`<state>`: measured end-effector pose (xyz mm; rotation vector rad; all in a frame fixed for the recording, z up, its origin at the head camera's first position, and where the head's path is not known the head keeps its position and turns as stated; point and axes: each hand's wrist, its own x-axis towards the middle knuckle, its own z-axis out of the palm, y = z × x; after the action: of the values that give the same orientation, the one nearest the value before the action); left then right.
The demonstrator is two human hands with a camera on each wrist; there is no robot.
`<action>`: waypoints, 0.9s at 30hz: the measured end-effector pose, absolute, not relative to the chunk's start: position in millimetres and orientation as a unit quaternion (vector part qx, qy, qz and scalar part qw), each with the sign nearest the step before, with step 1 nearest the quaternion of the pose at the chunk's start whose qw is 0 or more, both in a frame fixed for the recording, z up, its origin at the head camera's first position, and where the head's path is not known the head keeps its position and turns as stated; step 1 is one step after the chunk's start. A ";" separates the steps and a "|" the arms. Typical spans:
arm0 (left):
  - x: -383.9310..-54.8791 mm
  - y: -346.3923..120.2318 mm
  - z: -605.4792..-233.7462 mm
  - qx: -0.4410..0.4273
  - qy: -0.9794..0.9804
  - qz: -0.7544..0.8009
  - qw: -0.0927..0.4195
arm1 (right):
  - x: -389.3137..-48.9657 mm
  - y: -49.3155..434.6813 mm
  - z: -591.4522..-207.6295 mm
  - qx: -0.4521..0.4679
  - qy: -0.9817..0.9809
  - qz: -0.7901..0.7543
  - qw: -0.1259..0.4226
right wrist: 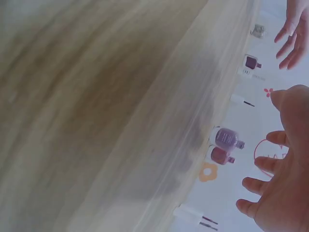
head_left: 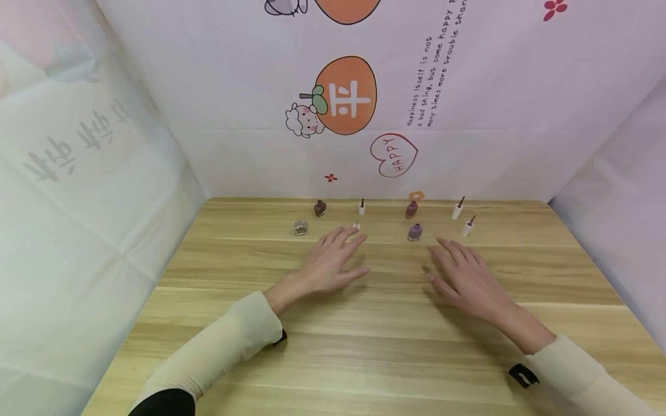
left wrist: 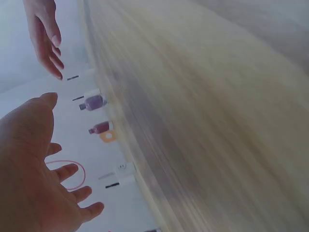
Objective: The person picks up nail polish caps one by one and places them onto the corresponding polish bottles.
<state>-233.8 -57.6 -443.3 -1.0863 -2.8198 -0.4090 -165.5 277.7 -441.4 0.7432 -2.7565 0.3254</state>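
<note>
My left hand [head_left: 329,263] hovers over the wooden table, fingers spread, with nothing in it. Its fingertips overlap a small white brush cap [head_left: 356,226] in the head view. Further back stands another white brush cap [head_left: 362,208], brush up. Left of these are an uncapped clear glittery nail polish bottle [head_left: 300,229] and a dark brown one [head_left: 319,209]. Between the hands, a purple nail polish bottle [head_left: 414,232] stands before a maroon one [head_left: 411,210], both uncapped. My right hand [head_left: 470,283], also empty with fingers extended, is nearest two white brush caps [head_left: 468,226] [head_left: 458,209].
The wooden tabletop [head_left: 364,358] ends at a white printed cloth backdrop [head_left: 250,127]. More pale cloth [head_left: 78,231] hangs along the left side, and another sheet [head_left: 619,219] along the right. Bottles and caps stand near the table's back edge. Black straps [head_left: 523,375] show at the sleeves.
</note>
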 end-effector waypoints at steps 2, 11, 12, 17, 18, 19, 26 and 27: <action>-234.3 -52.6 -441.9 -0.355 -0.923 -0.143 0.040 | -166.1 279.4 -440.9 0.248 -0.950 0.130 0.135; -238.7 -31.5 -440.3 -0.350 -0.915 -0.195 0.037 | -167.8 288.0 -437.7 0.208 -0.953 0.184 0.121; -239.6 -29.6 -441.4 -0.349 -0.915 -0.200 0.036 | -167.8 289.4 -437.7 0.203 -0.953 0.189 0.120; -242.2 -21.1 -445.0 -0.344 -0.912 -0.224 0.024 | -166.8 296.3 -438.3 0.167 -0.956 0.217 0.104; -242.6 -19.6 -445.2 -0.343 -0.911 -0.229 0.021 | -167.1 297.7 -438.5 0.161 -0.956 0.222 0.102; -242.8 -18.1 -444.9 -0.341 -0.910 -0.234 0.018 | -167.5 299.0 -438.7 0.157 -0.956 0.226 0.101; -245.3 -8.8 -441.2 -0.334 -0.906 -0.259 0.008 | -170.3 305.6 -440.3 0.140 -0.955 0.239 0.104; -245.6 -7.6 -440.9 -0.332 -0.906 -0.261 0.006 | -170.5 306.3 -440.2 0.139 -0.955 0.241 0.103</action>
<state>-245.6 -7.6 -440.9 -1.0378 -2.8364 -0.8178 -170.5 306.3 -440.2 0.4093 -2.8187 0.7106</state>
